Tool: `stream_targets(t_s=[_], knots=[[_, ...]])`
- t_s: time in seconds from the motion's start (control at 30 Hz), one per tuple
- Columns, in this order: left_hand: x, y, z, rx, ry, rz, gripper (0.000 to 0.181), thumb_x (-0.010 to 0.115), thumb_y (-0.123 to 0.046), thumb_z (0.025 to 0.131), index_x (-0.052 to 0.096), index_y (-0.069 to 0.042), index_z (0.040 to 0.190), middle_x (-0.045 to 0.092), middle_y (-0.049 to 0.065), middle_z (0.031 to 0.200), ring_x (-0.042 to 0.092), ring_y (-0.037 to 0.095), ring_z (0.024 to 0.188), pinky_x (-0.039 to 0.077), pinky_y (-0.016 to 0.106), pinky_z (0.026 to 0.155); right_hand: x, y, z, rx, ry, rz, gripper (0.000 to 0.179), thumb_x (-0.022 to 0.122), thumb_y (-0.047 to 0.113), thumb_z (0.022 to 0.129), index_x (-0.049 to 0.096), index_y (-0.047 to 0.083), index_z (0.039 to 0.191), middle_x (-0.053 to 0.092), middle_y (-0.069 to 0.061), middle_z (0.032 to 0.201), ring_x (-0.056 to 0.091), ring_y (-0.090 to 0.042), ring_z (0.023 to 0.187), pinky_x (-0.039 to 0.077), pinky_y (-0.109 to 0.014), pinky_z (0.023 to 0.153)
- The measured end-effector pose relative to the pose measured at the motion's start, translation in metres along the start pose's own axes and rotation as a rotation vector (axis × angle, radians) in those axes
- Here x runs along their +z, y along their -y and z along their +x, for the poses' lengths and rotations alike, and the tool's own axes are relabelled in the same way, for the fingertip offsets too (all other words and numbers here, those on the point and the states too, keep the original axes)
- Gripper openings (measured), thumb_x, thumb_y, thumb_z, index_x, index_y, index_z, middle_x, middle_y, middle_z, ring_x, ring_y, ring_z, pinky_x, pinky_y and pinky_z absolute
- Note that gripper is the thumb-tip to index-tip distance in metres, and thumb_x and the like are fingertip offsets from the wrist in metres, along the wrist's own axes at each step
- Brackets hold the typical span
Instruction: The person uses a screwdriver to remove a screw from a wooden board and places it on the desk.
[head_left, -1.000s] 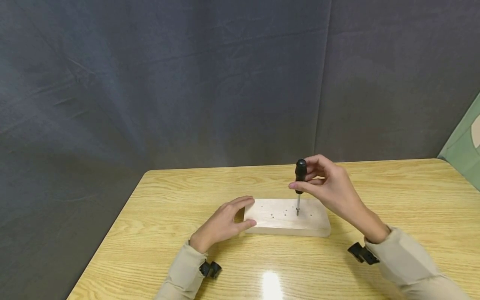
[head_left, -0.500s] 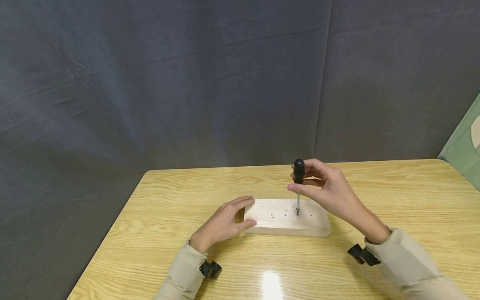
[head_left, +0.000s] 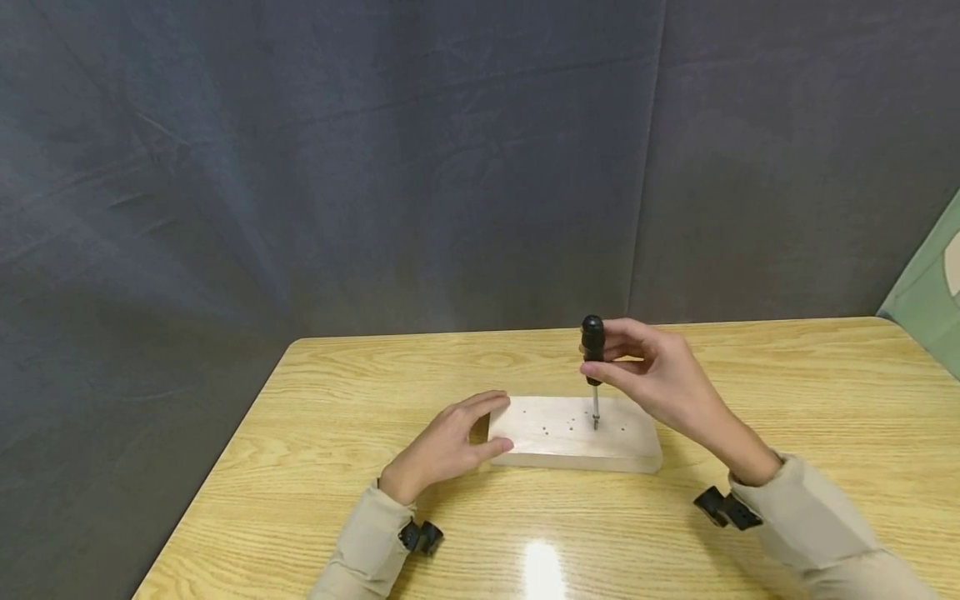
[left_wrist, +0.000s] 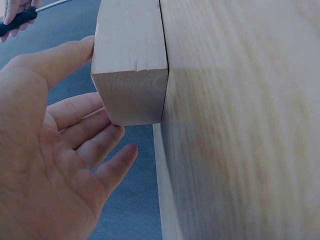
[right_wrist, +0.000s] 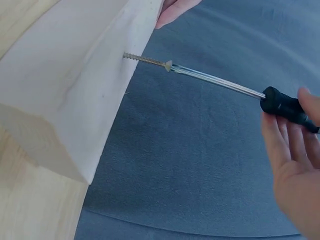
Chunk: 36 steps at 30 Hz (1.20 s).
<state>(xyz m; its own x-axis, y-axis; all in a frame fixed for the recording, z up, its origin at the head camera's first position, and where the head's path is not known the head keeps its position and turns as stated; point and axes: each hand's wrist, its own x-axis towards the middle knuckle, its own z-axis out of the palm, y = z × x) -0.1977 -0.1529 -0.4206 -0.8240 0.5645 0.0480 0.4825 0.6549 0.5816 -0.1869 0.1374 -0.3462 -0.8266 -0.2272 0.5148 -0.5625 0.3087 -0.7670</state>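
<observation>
A pale wooden block with several small holes lies on the table. A screw stands in its upper face, much of its thread showing. The screwdriver stands nearly upright over it, its shaft meeting the screw head. My right hand holds the black handle between thumb and fingers. At the block's left end, my left hand grips it, thumb by the front edge and forefinger at the back corner. The left wrist view shows the other fingers loosely bent by the end face.
The wood-grain table reaches around the block on all sides. Behind its far edge hangs a dark cloth. A green panel stands at the right. Black wrist cameras are strapped to both sleeves.
The screwdriver's handle top has tipped slightly to the left, and the right fingers have shifted a little around the handle. The left hand and the block have stayed in place.
</observation>
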Motion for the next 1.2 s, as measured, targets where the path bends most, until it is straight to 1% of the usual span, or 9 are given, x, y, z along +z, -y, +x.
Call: stream_targets(t_s=[0.13,0.3,0.37,0.53,0.67,0.8,0.87,1.07,1.2], knots=[[-0.0003,-0.0009,0.0004,0.000,0.001,0.002,0.061,0.060,-0.044,0.098,0.046,-0.013,0.149,0.039,0.004,0.158,0.037,0.026,0.147,0.036,0.048,0.119,0.0008,-0.0029,-0.0007,0.012,0.015,0.036,0.033,0.074,-0.002,0.085,0.064,-0.001,0.117,0.070,-0.013,0.100,0.068,-0.001,0.086,0.060,-0.018,0.076],[-0.0004,-0.0007,0.0010,-0.006,0.000,-0.002,0.061,0.060,-0.045,0.098,0.047,-0.013,0.149,0.040,0.005,0.158,0.038,0.026,0.147,0.036,0.048,0.119,0.0035,-0.0052,-0.0006,0.009,-0.022,0.037,0.030,0.080,0.001,0.080,0.064,0.000,0.105,0.067,0.004,0.093,0.070,-0.004,0.084,0.061,-0.023,0.072],[-0.0007,-0.0010,0.0010,-0.008,0.000,-0.003,0.061,0.060,-0.045,0.098,0.047,-0.013,0.149,0.040,0.004,0.158,0.037,0.026,0.147,0.036,0.048,0.119,0.0042,-0.0054,-0.0003,0.008,-0.043,0.020,0.029,0.082,0.001,0.078,0.064,0.000,0.101,0.067,0.007,0.089,0.070,-0.003,0.080,0.061,-0.023,0.069],[-0.0015,-0.0016,0.0008,-0.008,0.005,-0.005,0.061,0.061,-0.044,0.098,0.047,-0.014,0.149,0.040,0.004,0.158,0.037,0.026,0.147,0.036,0.048,0.119,0.0040,-0.0052,-0.0007,0.027,-0.070,0.002,0.029,0.083,0.000,0.076,0.067,0.000,0.100,0.070,0.006,0.083,0.068,-0.003,0.075,0.061,-0.021,0.067],[-0.0015,-0.0012,0.0005,-0.009,0.009,-0.006,0.061,0.060,-0.044,0.098,0.046,-0.015,0.149,0.039,0.003,0.158,0.037,0.025,0.147,0.036,0.048,0.119,0.0042,-0.0037,-0.0016,0.030,-0.060,0.014,0.030,0.080,-0.001,0.080,0.067,0.000,0.107,0.072,0.004,0.088,0.069,-0.001,0.078,0.061,-0.019,0.071],[-0.0017,-0.0015,0.0006,-0.006,0.008,-0.005,0.061,0.060,-0.044,0.098,0.046,-0.014,0.149,0.039,0.004,0.158,0.037,0.026,0.147,0.036,0.048,0.119,0.0060,-0.0023,-0.0023,0.023,-0.063,0.046,0.029,0.076,-0.002,0.083,0.065,-0.002,0.110,0.071,-0.004,0.093,0.069,0.000,0.083,0.060,-0.018,0.074],[-0.0017,-0.0015,0.0011,-0.001,0.006,-0.004,0.061,0.060,-0.044,0.098,0.046,-0.014,0.149,0.039,0.005,0.158,0.037,0.027,0.147,0.036,0.047,0.119,0.0072,-0.0028,-0.0024,0.020,-0.074,0.058,0.029,0.078,-0.003,0.082,0.063,-0.003,0.107,0.069,-0.008,0.092,0.069,-0.001,0.083,0.061,-0.019,0.073],[-0.0014,-0.0007,0.0019,0.000,0.004,-0.002,0.061,0.061,-0.043,0.098,0.046,-0.013,0.149,0.040,0.005,0.158,0.038,0.026,0.146,0.037,0.047,0.118,0.0080,-0.0049,-0.0012,0.013,-0.124,0.053,0.030,0.084,-0.005,0.074,0.063,-0.002,0.095,0.067,0.005,0.086,0.068,-0.003,0.078,0.061,-0.021,0.072],[-0.0010,-0.0004,0.0016,-0.005,0.005,0.004,0.062,0.061,-0.043,0.098,0.046,-0.013,0.149,0.039,0.005,0.158,0.038,0.026,0.146,0.037,0.047,0.118,0.0063,-0.0029,-0.0013,0.014,-0.125,0.018,0.032,0.085,-0.002,0.073,0.066,0.000,0.098,0.067,0.008,0.082,0.067,-0.003,0.074,0.061,-0.020,0.069]])
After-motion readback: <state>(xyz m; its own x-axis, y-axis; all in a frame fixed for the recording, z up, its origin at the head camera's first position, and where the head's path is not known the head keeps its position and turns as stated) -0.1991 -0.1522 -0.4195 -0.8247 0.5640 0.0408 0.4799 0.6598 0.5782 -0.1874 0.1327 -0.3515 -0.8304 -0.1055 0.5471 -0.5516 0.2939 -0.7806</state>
